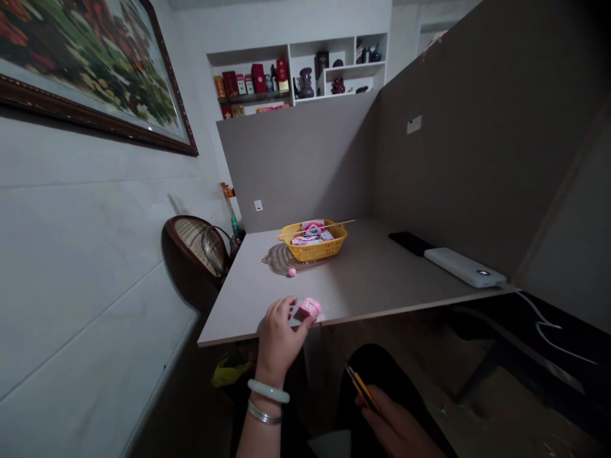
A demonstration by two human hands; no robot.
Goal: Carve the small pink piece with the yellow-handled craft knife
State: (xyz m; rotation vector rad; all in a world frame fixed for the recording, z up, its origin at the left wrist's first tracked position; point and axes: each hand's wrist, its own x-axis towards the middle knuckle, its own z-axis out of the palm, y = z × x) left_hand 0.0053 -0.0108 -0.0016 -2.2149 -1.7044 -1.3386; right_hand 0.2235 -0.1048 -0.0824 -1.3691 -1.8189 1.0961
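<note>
My left hand [279,337] rests at the near edge of the grey table [377,280], its fingers and thumb around a small pink object [310,308]. A pale green bangle [268,391] and silver bangles [264,412] circle that wrist. Below the table edge, my right hand [396,426] holds a yellow-and-black utility knife [363,388]. Farther back stands a yellow plastic basket [312,250] filled with pink-and-white packets, with a thin wooden stick [324,228] lying across it. A small pink ball [291,272] sits on the table in front of the basket.
A woven mat [281,259] lies partly under the basket. To the right are a white power bank [465,267] and a black phone [410,242]. Grey partitions [300,165] bound the table's far and right sides, and a wall [95,254] runs along its left.
</note>
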